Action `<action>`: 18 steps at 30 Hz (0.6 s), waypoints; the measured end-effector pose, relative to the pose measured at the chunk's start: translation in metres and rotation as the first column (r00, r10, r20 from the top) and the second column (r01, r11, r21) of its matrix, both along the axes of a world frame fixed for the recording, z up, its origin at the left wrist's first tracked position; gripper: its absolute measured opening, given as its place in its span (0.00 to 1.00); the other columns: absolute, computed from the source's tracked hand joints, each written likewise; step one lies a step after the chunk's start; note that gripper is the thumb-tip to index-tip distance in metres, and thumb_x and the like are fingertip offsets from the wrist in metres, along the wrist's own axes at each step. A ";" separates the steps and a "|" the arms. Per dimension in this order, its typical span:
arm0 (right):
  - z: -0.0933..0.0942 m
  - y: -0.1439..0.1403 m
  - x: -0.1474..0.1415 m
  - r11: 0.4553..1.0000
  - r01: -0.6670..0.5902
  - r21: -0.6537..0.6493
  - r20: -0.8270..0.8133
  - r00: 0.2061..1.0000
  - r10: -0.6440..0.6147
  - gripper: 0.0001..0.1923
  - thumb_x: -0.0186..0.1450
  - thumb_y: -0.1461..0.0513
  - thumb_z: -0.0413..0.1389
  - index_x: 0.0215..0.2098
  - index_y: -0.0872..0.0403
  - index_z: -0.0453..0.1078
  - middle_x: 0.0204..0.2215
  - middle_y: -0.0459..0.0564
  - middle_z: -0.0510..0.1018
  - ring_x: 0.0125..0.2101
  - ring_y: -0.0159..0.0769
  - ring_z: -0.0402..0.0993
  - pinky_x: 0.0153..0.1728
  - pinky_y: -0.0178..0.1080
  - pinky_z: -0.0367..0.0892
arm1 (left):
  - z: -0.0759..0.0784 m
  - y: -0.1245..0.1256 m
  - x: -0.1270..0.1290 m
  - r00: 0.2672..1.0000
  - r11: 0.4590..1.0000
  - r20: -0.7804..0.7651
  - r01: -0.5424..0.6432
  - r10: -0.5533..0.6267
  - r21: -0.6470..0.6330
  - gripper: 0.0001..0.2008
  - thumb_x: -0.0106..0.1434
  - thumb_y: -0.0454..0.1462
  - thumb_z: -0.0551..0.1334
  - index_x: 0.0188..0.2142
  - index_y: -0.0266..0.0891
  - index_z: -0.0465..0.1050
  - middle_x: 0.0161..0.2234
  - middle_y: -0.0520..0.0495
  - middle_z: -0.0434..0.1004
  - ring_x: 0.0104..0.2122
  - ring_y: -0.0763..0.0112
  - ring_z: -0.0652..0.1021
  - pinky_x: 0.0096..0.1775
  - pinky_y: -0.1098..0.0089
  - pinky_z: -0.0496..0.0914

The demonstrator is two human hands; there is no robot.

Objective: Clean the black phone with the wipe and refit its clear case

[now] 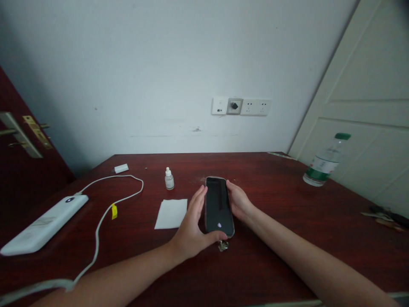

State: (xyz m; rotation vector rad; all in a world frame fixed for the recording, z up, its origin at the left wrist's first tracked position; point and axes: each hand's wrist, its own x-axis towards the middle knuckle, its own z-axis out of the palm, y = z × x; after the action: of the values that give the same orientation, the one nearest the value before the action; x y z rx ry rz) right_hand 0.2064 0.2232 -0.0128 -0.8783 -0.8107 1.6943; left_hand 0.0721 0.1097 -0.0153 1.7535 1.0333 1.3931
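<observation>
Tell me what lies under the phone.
The phone lies screen-up on the dark wooden table, left hand and right hand gripping its sides. A small metal piece pokes out below; anything beneath is covered.

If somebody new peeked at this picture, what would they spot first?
Probably the dark phone in the middle of the red-brown table, with the left hand and right hand touching its two long sides. Next, the white power bank on the far left with its curly white cable, and the white cloth beside the left hand.
</observation>
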 end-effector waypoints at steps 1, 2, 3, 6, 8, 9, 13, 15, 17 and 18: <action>0.003 0.000 0.002 1.000 0.013 0.016 -0.008 1.000 -0.013 0.09 0.63 0.59 0.50 0.30 0.54 0.69 0.24 0.48 0.76 0.25 0.36 0.72 0.30 0.38 0.69 | -0.001 0.002 0.001 0.993 0.998 0.108 0.044 -0.039 -0.044 0.54 0.46 0.43 0.71 0.64 0.43 0.38 0.64 0.36 0.41 0.63 0.55 0.47 0.60 0.54 0.50; 0.007 0.001 0.003 0.999 0.031 0.038 -0.014 0.999 -0.030 0.09 0.63 0.58 0.51 0.30 0.54 0.69 0.24 0.48 0.76 0.25 0.35 0.72 0.29 0.37 0.69 | -0.001 0.004 0.002 0.975 0.992 0.209 0.091 -0.070 -0.092 0.56 0.46 0.42 0.72 0.64 0.44 0.35 0.64 0.35 0.41 0.63 0.55 0.49 0.59 0.54 0.52; 0.010 0.002 0.005 0.997 0.050 0.062 -0.020 0.999 -0.049 0.09 0.63 0.58 0.52 0.30 0.54 0.69 0.24 0.47 0.76 0.25 0.35 0.71 0.29 0.36 0.69 | -0.001 0.006 0.003 0.951 0.980 0.295 0.139 -0.091 -0.144 0.58 0.44 0.41 0.72 0.64 0.45 0.33 0.64 0.35 0.42 0.62 0.54 0.52 0.58 0.54 0.55; 0.020 0.002 0.011 0.987 0.104 0.121 -0.040 0.994 -0.100 0.10 0.62 0.56 0.54 0.30 0.55 0.69 0.23 0.47 0.75 0.23 0.34 0.70 0.26 0.35 0.68 | 0.002 0.007 0.004 0.892 0.888 0.422 0.321 -0.165 -0.330 0.51 0.44 0.39 0.73 0.62 0.40 0.47 0.60 0.32 0.55 0.54 0.52 0.68 0.52 0.55 0.65; 0.024 0.002 0.013 0.983 0.109 0.149 -0.056 0.993 -0.102 0.12 0.62 0.54 0.55 0.31 0.55 0.69 0.23 0.47 0.75 0.23 0.34 0.69 0.25 0.35 0.67 | 0.004 0.005 0.004 0.865 0.793 0.444 0.434 -0.235 -0.427 0.35 0.48 0.38 0.71 0.54 0.33 0.62 0.52 0.32 0.68 0.47 0.55 0.74 0.49 0.58 0.67; 0.026 0.001 0.014 0.982 0.103 0.161 -0.055 0.994 -0.095 0.13 0.61 0.53 0.55 0.30 0.55 0.69 0.23 0.47 0.75 0.22 0.34 0.69 0.25 0.35 0.67 | 0.005 0.004 0.004 0.852 0.752 0.453 0.474 -0.261 -0.459 0.29 0.49 0.37 0.70 0.50 0.31 0.67 0.47 0.33 0.73 0.46 0.56 0.74 0.49 0.60 0.66; 0.028 -0.006 0.012 0.985 0.029 0.167 -0.013 1.000 -0.028 0.17 0.60 0.50 0.56 0.30 0.55 0.69 0.22 0.48 0.75 0.21 0.34 0.69 0.23 0.35 0.67 | 0.007 0.001 0.003 0.836 0.700 0.492 0.503 -0.244 -0.507 0.23 0.48 0.35 0.71 0.44 0.32 0.71 0.44 0.36 0.75 0.46 0.59 0.75 0.47 0.65 0.67; 0.029 -0.010 0.010 0.991 -0.007 0.133 -0.013 1.000 0.009 0.17 0.62 0.50 0.54 0.30 0.56 0.69 0.23 0.49 0.75 0.21 0.34 0.69 0.23 0.36 0.67 | 0.008 0.001 0.003 0.829 0.692 0.511 0.508 -0.229 -0.513 0.23 0.47 0.34 0.71 0.43 0.33 0.72 0.44 0.36 0.76 0.45 0.60 0.75 0.46 0.65 0.67; 0.029 -0.013 0.008 0.996 -0.042 0.080 -0.027 0.999 0.044 0.17 0.64 0.50 0.51 0.32 0.55 0.69 0.23 0.49 0.75 0.22 0.34 0.70 0.24 0.36 0.67 | 0.008 0.001 0.004 0.818 0.673 0.538 0.515 -0.202 -0.531 0.23 0.46 0.34 0.72 0.42 0.33 0.72 0.43 0.36 0.76 0.46 0.59 0.75 0.46 0.65 0.67; 0.030 -0.014 0.007 0.997 -0.059 0.055 -0.030 0.998 0.060 0.17 0.65 0.50 0.50 0.33 0.55 0.69 0.24 0.49 0.75 0.23 0.35 0.70 0.25 0.37 0.68 | 0.008 0.001 0.004 0.815 0.665 0.549 0.515 -0.185 -0.540 0.23 0.45 0.34 0.72 0.42 0.33 0.72 0.43 0.36 0.76 0.46 0.58 0.75 0.46 0.64 0.67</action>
State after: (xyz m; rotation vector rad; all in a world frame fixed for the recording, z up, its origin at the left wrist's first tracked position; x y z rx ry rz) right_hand 0.2137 0.2090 0.0169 -0.7961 -0.8650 1.7259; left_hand 0.0760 0.1107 -0.0069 0.9454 0.7274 0.9212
